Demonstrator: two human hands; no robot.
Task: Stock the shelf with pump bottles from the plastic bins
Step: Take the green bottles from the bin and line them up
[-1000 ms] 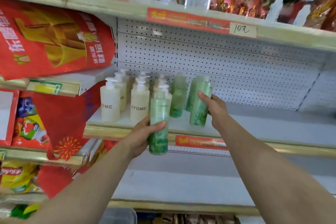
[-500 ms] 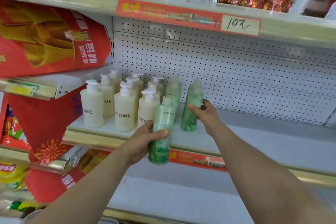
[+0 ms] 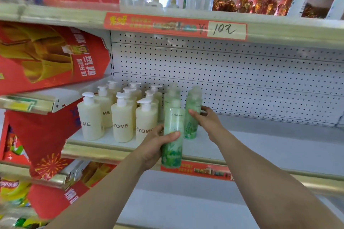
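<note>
**Mid-tier shelf bay: one green bottle landed, one waiting**

White shelf board [image 3: 260,147] before perforated back panel [image 3: 242,83]; price strip marked 10 [image 3: 226,29] overhead.

- Stock in place: cream ZYOME pump bottles [image 3: 122,124] in three columns at the left end. Rear green bottle [image 3: 172,95] just beside them.
- Right hand [image 3: 206,122]: wrapped round a green pump bottle [image 3: 192,113]. Base on the board, beside the rear one. Nearer the front lip a second ago, now further in. Grip not let go.
- Left hand [image 3: 154,147]: clamped round a second green pump bottle [image 3: 172,135], in the air before the shelf lip. Moved right within the last second, from before the cream bottles to before the green ones.
- Plastic bins: out of view.

Assessment: right-hand placement all but done. Left-hand bottle likely next, probably into the front of the green group.
</note>
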